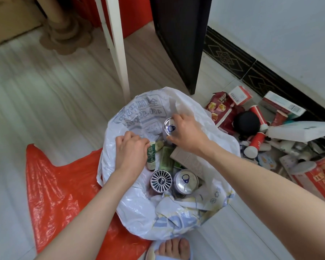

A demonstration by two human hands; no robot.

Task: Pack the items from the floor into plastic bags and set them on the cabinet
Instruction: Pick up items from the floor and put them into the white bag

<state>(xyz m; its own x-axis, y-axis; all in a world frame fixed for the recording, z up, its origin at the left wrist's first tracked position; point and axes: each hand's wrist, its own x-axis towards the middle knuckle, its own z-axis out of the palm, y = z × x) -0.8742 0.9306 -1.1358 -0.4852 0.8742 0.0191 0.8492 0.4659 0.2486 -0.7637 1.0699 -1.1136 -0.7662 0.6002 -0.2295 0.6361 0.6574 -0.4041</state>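
Note:
A white plastic bag (204, 121) stands open on the floor in the middle of the view. Inside lie a silver can (186, 181), a round ribbed silver lid (161, 181), a grey carton (188, 159) and green packets. My right hand (188, 134) grips a second silver can (168, 126) by its top, over the bag's far side. My left hand (130, 151) is closed on a small green bottle (151, 156) inside the bag. A heap of loose items (261, 132) lies on the floor to the right.
A red plastic bag (60, 177) lies flat under and left of the white one. A white frame leg (118, 51) and a dark cabinet side (182, 38) stand just behind. The wall's dark patterned skirting (251, 70) runs behind the heap. A bare foot (174, 248) in a slipper is at the bottom.

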